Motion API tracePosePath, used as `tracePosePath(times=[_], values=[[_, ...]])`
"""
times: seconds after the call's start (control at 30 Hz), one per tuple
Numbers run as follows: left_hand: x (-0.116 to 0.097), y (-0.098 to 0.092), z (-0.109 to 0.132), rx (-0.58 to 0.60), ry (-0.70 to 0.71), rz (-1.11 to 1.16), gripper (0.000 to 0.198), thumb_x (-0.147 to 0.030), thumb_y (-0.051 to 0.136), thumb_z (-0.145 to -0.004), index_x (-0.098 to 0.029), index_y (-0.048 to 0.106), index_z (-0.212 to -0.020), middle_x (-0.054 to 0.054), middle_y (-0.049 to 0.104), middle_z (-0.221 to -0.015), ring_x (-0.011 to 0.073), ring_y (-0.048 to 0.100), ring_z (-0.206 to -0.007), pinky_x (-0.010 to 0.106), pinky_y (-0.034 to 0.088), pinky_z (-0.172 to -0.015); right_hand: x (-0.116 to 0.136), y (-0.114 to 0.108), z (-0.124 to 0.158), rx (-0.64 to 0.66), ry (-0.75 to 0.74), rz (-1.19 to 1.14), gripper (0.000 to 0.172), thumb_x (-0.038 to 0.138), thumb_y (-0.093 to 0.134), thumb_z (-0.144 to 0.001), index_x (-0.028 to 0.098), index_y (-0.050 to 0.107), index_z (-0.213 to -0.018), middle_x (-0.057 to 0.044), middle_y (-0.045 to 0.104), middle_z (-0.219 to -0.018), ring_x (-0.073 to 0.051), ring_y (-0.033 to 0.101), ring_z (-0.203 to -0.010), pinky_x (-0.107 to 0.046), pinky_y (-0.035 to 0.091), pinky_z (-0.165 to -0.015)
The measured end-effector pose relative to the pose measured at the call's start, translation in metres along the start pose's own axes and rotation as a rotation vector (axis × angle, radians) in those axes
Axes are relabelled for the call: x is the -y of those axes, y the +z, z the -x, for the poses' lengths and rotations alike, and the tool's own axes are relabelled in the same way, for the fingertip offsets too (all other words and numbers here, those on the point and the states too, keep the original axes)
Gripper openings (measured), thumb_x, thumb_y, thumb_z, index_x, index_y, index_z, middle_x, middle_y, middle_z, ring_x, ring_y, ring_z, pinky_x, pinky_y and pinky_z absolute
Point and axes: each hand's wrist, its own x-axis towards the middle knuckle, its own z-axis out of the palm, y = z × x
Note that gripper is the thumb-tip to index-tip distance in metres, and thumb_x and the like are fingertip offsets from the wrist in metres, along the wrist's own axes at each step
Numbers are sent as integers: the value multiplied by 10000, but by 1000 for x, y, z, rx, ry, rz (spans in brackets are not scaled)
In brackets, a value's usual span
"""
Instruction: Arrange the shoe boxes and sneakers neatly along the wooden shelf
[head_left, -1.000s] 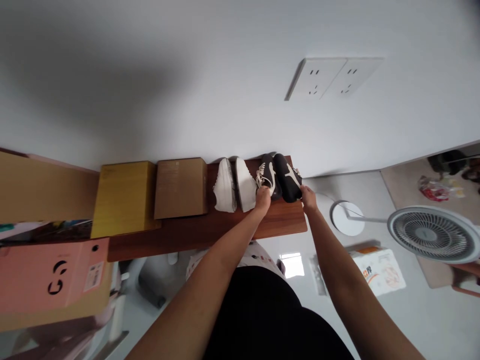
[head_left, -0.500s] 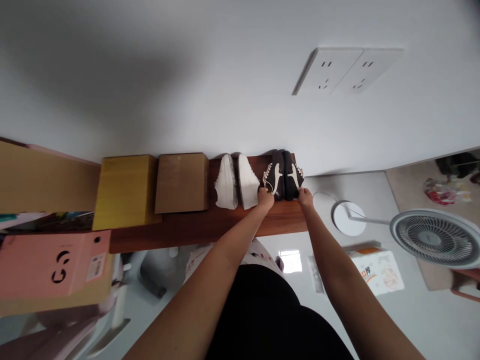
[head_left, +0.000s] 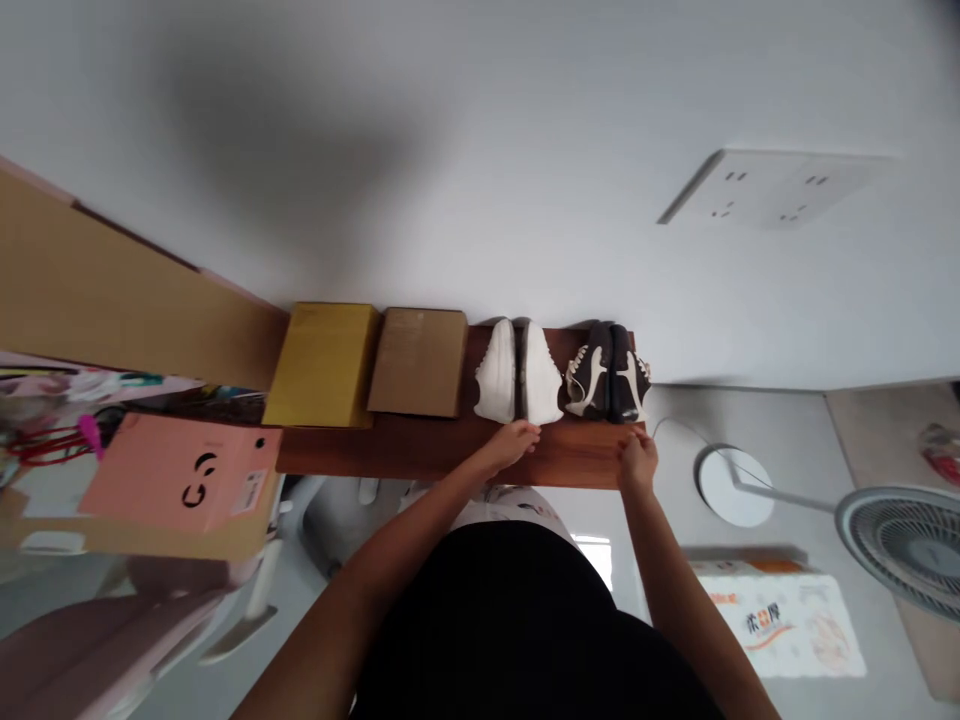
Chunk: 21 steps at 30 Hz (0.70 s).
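A pair of dark brown sneakers with cream stripes and laces (head_left: 598, 372) stands side by side at the right end of the reddish wooden shelf (head_left: 420, 452). To their left is a pair of white shoes (head_left: 496, 372), set slightly apart from each other. My left hand (head_left: 513, 444) is over the shelf's front part, just below the white shoes, its fingers loosely bent and holding nothing. Close beneath the right brown sneaker is my right hand (head_left: 637, 460), fingers bent but apart; whether a fingertip touches the shoe is unclear.
A brown cardboard box (head_left: 420, 362) and a yellow box (head_left: 322, 362) sit left on the shelf, against the white wall (head_left: 480, 200). Farther left is a pink box (head_left: 180, 475). On the right floor are a fan (head_left: 911, 550) and a white printed package (head_left: 780, 625).
Both hands have let go of the brown sneakers. My left hand has drawn back toward the white shoes, my right hand slightly toward me. The view has shifted, so the shelf appears farther right.
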Motion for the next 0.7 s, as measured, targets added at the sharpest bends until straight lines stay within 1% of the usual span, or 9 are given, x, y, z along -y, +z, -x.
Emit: tracePosePath(times=[0.07,0.17,0.23,0.33,0.4,0.5,0.53,0.6,0.7], values=[[24,-40,23,-148,-57,31,180,-247,626,-852,-194,717,-998,80,759,-968,164,695,-831,296,545,-831,-4,12,35,67,99,-58,426,505,641,-719,222,620,-1036,21,612,-750,-142,587,-622,-233,441,-527],[61,-94,56,-331,-155,70,145,-265,647,-850,-201,709,-965,80,757,-956,166,701,-828,286,544,-792,-10,37,87,338,200,-27,411,492,720,-653,222,651,-955,3,658,-771,-132,583,-599,-228,430,-513],[82,-123,75,-405,-217,90,142,-263,642,-855,-201,701,-969,80,761,-958,170,705,-829,273,535,-752,-12,57,118,517,228,32,401,496,741,-648,216,668,-926,-11,678,-775,-134,583,-592,-237,436,-521],[102,-160,97,-453,-269,110,137,-244,609,-871,-203,695,-969,67,767,-988,163,709,-820,257,516,-715,-10,92,154,693,193,127,371,523,698,-710,202,670,-895,-28,684,-759,-148,577,-581,-274,460,-549],[109,-181,106,-449,-253,115,142,-230,588,-882,-202,695,-971,61,768,-1023,157,713,-825,255,511,-721,-4,117,172,754,40,229,336,511,635,-789,195,677,-893,-52,697,-791,-176,608,-620,-322,506,-610],[113,-209,111,-440,-207,104,165,-202,557,-894,-195,695,-984,64,767,-1059,157,718,-854,266,522,-762,9,155,195,755,-437,496,281,369,572,-879,192,719,-1042,-126,734,-1071,-264,692,-939,-420,549,-869],[114,-218,111,-441,-199,100,170,-195,554,-894,-192,696,-988,69,767,-1063,161,720,-867,276,529,-783,13,168,202,744,-613,599,317,309,559,-892,193,716,-1142,-146,710,-1220,-293,667,-1101,-444,519,-973],[116,-233,111,-437,-181,96,176,-195,565,-889,-188,699,-1001,81,767,-1067,176,722,-902,302,543,-829,18,192,216,718,-896,787,455,222,530,-907,186,648,-1345,-160,586,-1476,-327,527,-1362,-479,421,-1122],[122,-253,112,-408,-152,99,188,-211,585,-883,-188,706,-1025,96,767,-1072,199,720,-960,333,553,-883,15,220,231,662,-1133,997,604,194,498,-926,157,494,-1529,-159,428,-1629,-348,345,-1515,-517,313,-1200]])
